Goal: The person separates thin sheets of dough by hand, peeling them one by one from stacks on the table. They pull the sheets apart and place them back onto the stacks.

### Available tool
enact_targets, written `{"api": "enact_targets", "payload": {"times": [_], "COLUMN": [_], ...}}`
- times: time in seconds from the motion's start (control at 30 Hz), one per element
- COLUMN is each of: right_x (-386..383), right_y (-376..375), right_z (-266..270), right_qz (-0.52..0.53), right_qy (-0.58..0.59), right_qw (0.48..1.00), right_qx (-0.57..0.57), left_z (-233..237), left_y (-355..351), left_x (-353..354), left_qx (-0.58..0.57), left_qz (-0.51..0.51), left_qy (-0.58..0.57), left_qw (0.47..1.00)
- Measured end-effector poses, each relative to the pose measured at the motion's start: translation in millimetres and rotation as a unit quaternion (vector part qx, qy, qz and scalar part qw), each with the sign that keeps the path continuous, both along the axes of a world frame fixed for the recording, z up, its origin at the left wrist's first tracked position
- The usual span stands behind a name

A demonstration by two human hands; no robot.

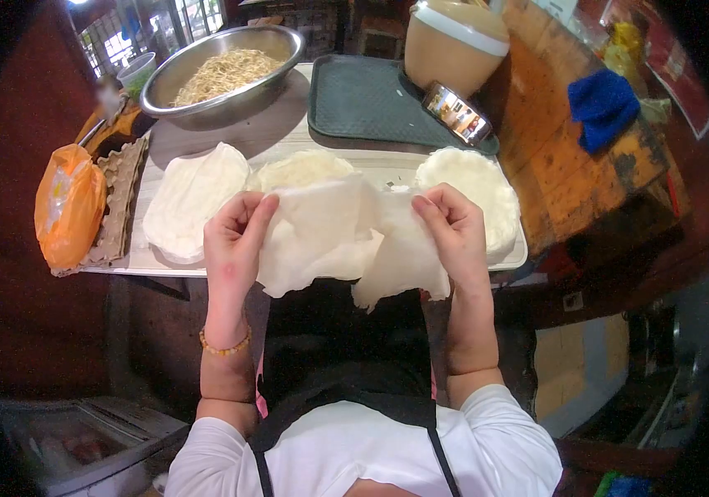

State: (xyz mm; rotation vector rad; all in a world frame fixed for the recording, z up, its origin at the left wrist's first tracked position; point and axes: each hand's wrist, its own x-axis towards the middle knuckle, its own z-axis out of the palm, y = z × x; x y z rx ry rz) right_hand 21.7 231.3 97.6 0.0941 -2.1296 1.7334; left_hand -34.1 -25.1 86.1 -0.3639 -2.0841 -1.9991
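**Head view.** The left hand [234, 240] and the right hand [454, 228] are raised in front of the chest, above the near edge of the white work board [155, 263]. Each hand pinches an upper edge of the thin white sheets [321, 240] between thumb and fingers. The grip is narrow and closed on the material. The sheets hang slack between the hands, overlapping at the centre, clear of the board.

Three stacks of similar rounds lie on the board behind: a left stack [193, 199], a middle stack [296, 170] and a right stack [474, 182]. Further back are a metal bowl [205, 103] of pale shreds, a green tray [362, 99] and a phone [456, 113]. An orange bag [68, 207] lies at the left, beside an egg carton [118, 199].

**Step in hand (judgement).** The sheets appear to be in the course of being peeled apart.

**Next move (judgement).** Separation calls for a slow, even outward pull with light fingertip pressure. The material looks thin enough to tear.
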Motion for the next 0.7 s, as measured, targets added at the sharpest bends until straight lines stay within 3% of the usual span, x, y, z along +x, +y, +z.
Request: {"api": "enact_targets", "payload": {"times": [0.27, 0.47, 0.53, 0.7], "right_x": [2.1, -4.1, -8.8, -16.8], "right_y": [13.5, 34.4, 42.2, 65.4], "right_z": [4.2, 6.8, 9.2, 20.7], "right_qz": [0.015, -0.027, -0.043, -0.059], "right_qy": [-0.011, -0.014, 0.009, -0.006], "right_qw": [1.0, 0.999, 0.993, 0.988], "right_qx": [-0.009, 0.038, 0.113, 0.142], "left_z": [-7.6, -33.3, -42.2, -65.6], "left_y": [-4.1, -0.8, 2.9, 3.5], "left_x": [-8.4, -37.8, -47.3, -69.8], "left_qx": [-0.005, 0.015, 0.027, -0.016], "left_qz": [0.009, -0.007, -0.016, 0.032], "left_qy": [-0.016, -0.038, -0.048, -0.036], "left_qw": [1.0, 0.999, 0.998, 0.999]}}
